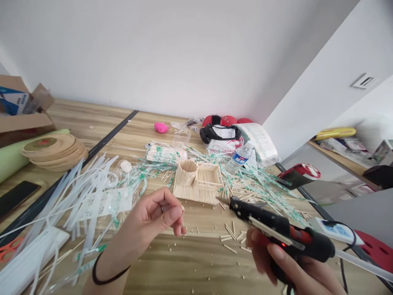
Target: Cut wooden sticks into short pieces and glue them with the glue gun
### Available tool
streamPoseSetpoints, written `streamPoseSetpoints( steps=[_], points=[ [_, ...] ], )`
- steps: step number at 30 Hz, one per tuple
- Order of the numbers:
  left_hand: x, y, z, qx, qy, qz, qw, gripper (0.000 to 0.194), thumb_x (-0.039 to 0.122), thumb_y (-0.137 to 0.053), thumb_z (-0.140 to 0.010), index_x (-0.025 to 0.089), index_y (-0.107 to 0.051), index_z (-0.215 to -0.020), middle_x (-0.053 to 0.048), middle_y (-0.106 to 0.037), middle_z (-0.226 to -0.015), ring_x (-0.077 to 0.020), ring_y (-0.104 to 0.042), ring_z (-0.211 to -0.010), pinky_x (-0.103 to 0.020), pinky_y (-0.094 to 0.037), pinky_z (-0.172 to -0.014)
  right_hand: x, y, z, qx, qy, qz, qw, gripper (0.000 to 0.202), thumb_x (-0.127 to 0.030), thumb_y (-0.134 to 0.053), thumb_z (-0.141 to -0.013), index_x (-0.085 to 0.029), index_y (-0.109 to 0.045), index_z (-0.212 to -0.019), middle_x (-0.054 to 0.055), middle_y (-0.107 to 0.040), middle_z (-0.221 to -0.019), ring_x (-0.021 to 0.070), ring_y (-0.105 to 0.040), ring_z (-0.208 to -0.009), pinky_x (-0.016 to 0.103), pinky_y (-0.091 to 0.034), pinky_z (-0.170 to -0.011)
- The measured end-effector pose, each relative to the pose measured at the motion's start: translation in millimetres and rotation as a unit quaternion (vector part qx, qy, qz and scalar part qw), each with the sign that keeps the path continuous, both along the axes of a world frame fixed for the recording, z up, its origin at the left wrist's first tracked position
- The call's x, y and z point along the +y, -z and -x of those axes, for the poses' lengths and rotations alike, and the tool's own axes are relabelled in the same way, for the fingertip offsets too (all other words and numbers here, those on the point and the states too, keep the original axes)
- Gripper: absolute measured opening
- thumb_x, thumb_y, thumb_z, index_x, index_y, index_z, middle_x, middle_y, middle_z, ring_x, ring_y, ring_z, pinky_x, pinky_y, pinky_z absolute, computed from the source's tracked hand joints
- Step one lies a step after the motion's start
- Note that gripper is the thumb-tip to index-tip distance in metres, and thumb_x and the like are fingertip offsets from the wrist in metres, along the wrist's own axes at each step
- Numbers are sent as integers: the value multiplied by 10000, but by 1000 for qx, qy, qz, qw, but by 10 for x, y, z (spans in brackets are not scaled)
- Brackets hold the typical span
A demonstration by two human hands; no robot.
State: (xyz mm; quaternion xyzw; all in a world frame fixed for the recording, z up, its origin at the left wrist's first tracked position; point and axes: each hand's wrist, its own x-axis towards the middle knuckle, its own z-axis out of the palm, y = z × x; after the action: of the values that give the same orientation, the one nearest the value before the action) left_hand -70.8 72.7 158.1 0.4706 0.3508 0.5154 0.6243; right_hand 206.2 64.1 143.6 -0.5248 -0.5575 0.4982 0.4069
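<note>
My right hand (294,266) is wrapped around the grip of a black hot glue gun (264,219), which has a small red light lit and a glue stick in its rear. Its nozzle points left, close to a small wooden stick model (196,194) on the table. The model has a flat base carrying a round cup-like part (186,172) and a low rectangular tray (209,175). In front of the model, my left hand (161,217) is closed in a pinch, with a tiny pale thing, too small to name, at its fingertips.
Short loose sticks (231,233) and crumbs lie in front. Clear glue sticks (89,192) and plastic wrappers spread left. Behind are a water bottle (240,157) and pink yarn (161,128). A power strip (336,230) with a cord sits right, a phone (18,196) far left.
</note>
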Motion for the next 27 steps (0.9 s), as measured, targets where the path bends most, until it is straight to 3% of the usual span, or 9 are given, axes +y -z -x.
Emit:
streamPoseSetpoints(
  steps=[3,6,10,13,16,20,23,25,27],
  points=[
    [-27,-51,70,-14,-13,1,1000,134,231,-630,-874,189,-596,-750,47,-635,-686,-92,-618,-593,-285,-573,-681,120,252,-132,-231,60,-72,968,315,-478,-634,-766,-223,-620,-950,63,-650,-840,209,-588,-665,282,-461,-537],
    [-20,-73,110,-18,-33,-9,999,140,225,-623,-878,182,-605,-746,46,-628,-690,-89,-609,-592,-281,-574,-675,136,712,-255,-408,40,-102,906,243,-360,-556,-788,-249,-580,-1003,87,-601,-1081,271,-622,-849,360,-495,-684],
    [27,-54,118,-2,-47,-18,999,131,193,-608,-887,178,-603,-757,46,-629,-677,-86,-611,-594,-252,-558,-654,-51,1351,-447,-444,26,-88,891,205,-298,-493,-760,-245,-569,-943,80,-577,-1026,287,-618,-891,394,-505,-701],
    [49,-34,104,-3,-54,-25,998,130,181,-612,-882,172,-600,-753,42,-632,-666,-87,-616,-596,-230,-546,-627,-179,1602,-603,-449,45,-74,889,247,-295,-499,-736,-225,-566,-963,102,-560,-1044,298,-618,-900,424,-516,-716],
    [50,-26,85,4,-58,-27,998,130,173,-607,-883,169,-597,-753,40,-631,-670,-89,-620,-606,-228,-544,-631,-197,1576,-748,-440,43,-67,895,303,-322,-534,-718,-201,-569,-994,116,-567,-1071,296,-618,-948,415,-526,-768],
    [31,-38,61,17,-58,-37,997,122,167,-595,-891,175,-595,-769,43,-626,-677,-90,-621,-620,-236,-546,-651,-101,1184,-757,-448,41,-51,892,390,-382,-589,-736,-207,-586,-1084,113,-615,-1097,286,-640,-905,406,-523,-762],
    [7,-53,47,28,-49,-41,998,116,168,-591,-893,175,-595,-777,39,-633,-670,-91,-623,-631,-212,-528,-625,34,858,-440,-423,68,-60,902,297,-409,-513,-833,-216,-615,-1035,94,-652,-1004,233,-641,-738,363,-512,-672],
    [-8,-60,43,30,-42,-37,998,116,179,-590,-894,176,-595,-778,40,-633,-650,-90,-619,-627,-208,-523,-625,165,751,-104,-386,15,-64,920,265,-371,-475,-867,-178,-637,-949,100,-681,-923,225,-640,-721,362,-503,-713],
    [-17,-65,47,27,-39,-33,998,124,195,-590,-897,178,-595,-774,42,-632,-644,-90,-618,-626,-209,-523,-630,325,752,240,-368,-35,-64,927,233,-307,-477,-871,-173,-664,-904,85,-711,-900,218,-666,-797,320,-506,-737]
  ],
)
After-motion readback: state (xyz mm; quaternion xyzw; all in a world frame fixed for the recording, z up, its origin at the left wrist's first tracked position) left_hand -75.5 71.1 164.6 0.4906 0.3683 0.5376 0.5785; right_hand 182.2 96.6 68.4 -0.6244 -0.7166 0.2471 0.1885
